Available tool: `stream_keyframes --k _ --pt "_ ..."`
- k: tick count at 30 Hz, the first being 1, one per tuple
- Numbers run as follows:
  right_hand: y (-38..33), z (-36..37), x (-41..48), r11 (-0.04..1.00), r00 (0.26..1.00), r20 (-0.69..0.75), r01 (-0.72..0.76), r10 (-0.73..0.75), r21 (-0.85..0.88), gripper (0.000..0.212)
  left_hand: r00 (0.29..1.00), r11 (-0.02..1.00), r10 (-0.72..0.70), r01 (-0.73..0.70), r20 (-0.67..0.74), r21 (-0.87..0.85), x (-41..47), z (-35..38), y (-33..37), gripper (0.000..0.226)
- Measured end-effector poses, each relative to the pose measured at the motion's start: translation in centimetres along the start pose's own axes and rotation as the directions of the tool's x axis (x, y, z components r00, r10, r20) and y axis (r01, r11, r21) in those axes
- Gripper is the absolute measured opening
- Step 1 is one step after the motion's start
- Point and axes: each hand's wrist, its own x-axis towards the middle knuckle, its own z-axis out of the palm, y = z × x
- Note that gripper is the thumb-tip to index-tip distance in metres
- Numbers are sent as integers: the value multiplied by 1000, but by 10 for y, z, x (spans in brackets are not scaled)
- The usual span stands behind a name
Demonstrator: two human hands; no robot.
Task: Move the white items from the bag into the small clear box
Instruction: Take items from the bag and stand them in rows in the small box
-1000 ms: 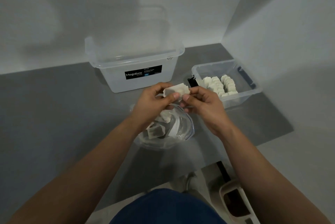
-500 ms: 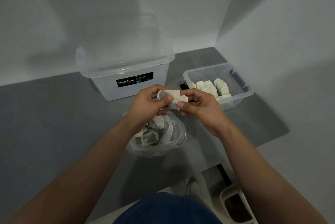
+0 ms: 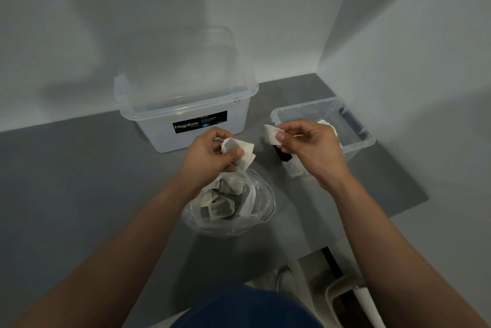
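**One piece pinched at the box's corner, a clump held over the bag**

Nearest the viewer, off the near-left side of the small clear box [image 3: 300, 107], the bag [image 3: 259, 210] lies open on the grey surface with several white items [image 3: 220, 208] inside. Just above its mouth, the left hand [image 3: 210, 157] curls fingers and thumb round a clump [image 3: 240, 151] of white pieces, well short of the box.

Closer to the box, the right hand [image 3: 310, 147] hovers over its near-left corner. Thumb and forefinger pinch a single white piece [image 3: 269, 133], and the other fingers are loosely bent. That piece sticks out from the fingertips [image 3: 280, 137] to the left, away from the box, so the box's opening lies beyond and to the right of the pinch. The right hand is plainly the nearer one to the box. I judge the drop needs only a short carry rightward and away, over the rim.

A black part [image 3: 284, 155] sits just under that hand at the box's corner; I cannot tell what it is. Inside the box, stored white pieces [image 3: 327, 124] show past the knuckles. Left of the box and farther back, a large clear box [image 3: 186, 104] stands against the wall.
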Motion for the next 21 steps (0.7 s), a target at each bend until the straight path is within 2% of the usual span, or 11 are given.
stream_keyframes --k 5,8,10,12,15,18,21 --pt "-7 -35 18 975 998 -10 61 -65 -216 17 999 1000 0 1 54 -22 0 13 -3 17" --pt "-7 -62 32 882 957 -132 179 -259 -436 13 997 999 -28 30 78 -23 0 24 -6 14" --pt "-6 -80 43 850 939 -154 198 -307 -488 11 996 999 -47 49 74 -21 1 31 -7 10" --pt "1 -95 55 818 951 -115 181 -287 -546 10 996 997 -65 67 66 -30 2 38 -6 8" --pt "14 -110 73 754 971 23 201 -239 -625 11 995 997 -72 73 63 -17 5 47 -5 7" --pt "26 -118 90 697 972 231 193 -40 -691 17 997 998 -62 61 46 22 11 57 -3 9" --pt "38 -117 106 624 896 415 235 159 -745 22 999 997 -46 44 24 57 17 67 1 14"
